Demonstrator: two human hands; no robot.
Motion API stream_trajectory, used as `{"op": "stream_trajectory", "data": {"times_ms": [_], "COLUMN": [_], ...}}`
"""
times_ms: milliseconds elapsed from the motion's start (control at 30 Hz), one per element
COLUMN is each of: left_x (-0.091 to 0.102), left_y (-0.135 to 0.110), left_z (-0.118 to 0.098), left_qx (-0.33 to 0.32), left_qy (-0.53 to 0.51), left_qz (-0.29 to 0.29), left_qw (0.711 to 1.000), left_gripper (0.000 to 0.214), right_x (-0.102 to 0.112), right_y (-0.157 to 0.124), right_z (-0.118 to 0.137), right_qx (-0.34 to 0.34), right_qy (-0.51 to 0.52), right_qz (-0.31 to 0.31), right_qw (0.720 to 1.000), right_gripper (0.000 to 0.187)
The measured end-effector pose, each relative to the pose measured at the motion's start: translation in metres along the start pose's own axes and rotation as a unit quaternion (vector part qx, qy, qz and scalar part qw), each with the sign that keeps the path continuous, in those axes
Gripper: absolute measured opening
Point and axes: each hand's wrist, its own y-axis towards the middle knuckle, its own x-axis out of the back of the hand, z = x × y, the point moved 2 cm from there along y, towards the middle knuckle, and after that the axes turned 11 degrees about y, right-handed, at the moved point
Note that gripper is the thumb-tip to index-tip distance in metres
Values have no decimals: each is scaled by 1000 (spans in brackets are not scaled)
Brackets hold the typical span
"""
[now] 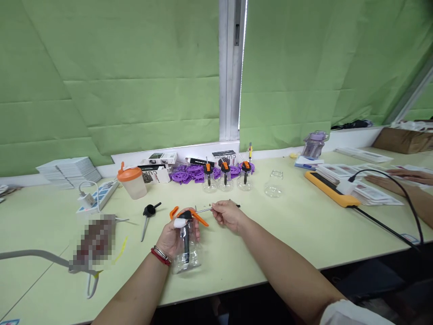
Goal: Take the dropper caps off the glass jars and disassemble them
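Note:
My left hand (170,238) is wrapped round a clear bottle (190,261), which stands slightly tilted near the table's front edge. Its top is black with orange lever-like parts (200,218), and a dark tube runs down inside. From the right, my right hand (227,215) pinches the end of a thin metal rod (204,210) that reaches to the bottle's top; where the rod meets the top is too small to make out. A small dark bristled piece (235,203) lies just behind my right hand. Left of the bottle rests a black scoop-like part (149,210) with a light stem.
Several similar bottles with orange tops (225,178) stand at the back, before purple plastic parts (184,175) and boxes (157,175). An open clear bottle (274,187) stands right of them. An orange-lidded cup (133,183) is left. Another person's hands (385,184) rest at far right near a yellow power strip (329,189).

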Motion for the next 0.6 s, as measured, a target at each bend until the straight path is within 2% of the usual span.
{"op": "stream_trajectory", "data": {"times_ms": [67,167,233,367,533,600], "left_x": [0,0,-1,0,4,4], "left_y": [0,0,0,0,0,0], "left_z": [-1,-3,-3,-3,-5,-5], "left_qx": [-9,-15,-15,-13,-9,-11], "left_qy": [1,4,4,1,-5,-6], "left_qz": [3,9,15,18,5,-4], "left_qw": [1000,1000,1000,1000,1000,1000], "left_gripper": [37,37,37,36,36,37], "right_x": [0,2,3,3,4,3], "right_y": [1,2,3,4,7,9], "right_z": [0,-1,-1,0,1,0], "right_qx": [4,-25,-18,37,142,159], "right_qy": [17,-1,-14,7,-27,-17], "right_qz": [13,-9,-17,17,36,46], "right_qw": [1000,1000,1000,999,989,986], "right_gripper": [24,34,34,20,26,29]}}
